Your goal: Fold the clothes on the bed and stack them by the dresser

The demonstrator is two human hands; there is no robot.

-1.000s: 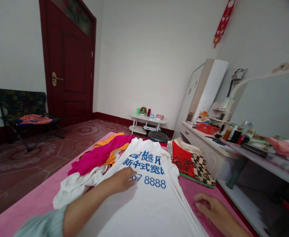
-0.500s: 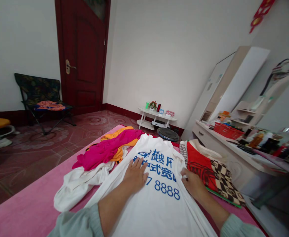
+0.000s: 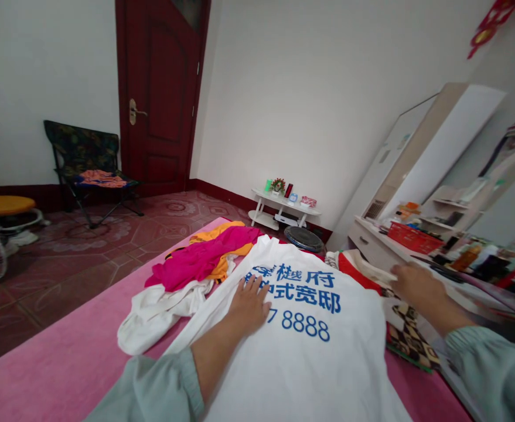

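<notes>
A white T-shirt (image 3: 310, 363) with blue printed characters and digits lies spread on a pink bed cover (image 3: 59, 381). My left hand (image 3: 249, 306) rests flat on its print, fingers stretched out. Off the shirt's right side, my right hand (image 3: 419, 290) is raised over the folded clothes; motion smears its fingers, so their hold is unclear. Under and beside that hand are folded clothes with red cloth (image 3: 358, 272) and a black-and-cream checked cloth (image 3: 411, 340). On the shirt's left lie a magenta garment (image 3: 204, 258), orange cloth (image 3: 217, 231) and a white garment (image 3: 156, 319).
A dressing table (image 3: 367, 237) with a red basket (image 3: 415, 237) and bottles stands close on the right. Past the bed are a low white side table (image 3: 283, 202) and a round black object (image 3: 303, 239). A folding chair (image 3: 84, 149) stands left, near a dark red door (image 3: 160, 94).
My right hand has moved right, away from the print, and the shirt's right side is now spread wider and flatter, covering part of the folded clothes. My left hand stays on the print.
</notes>
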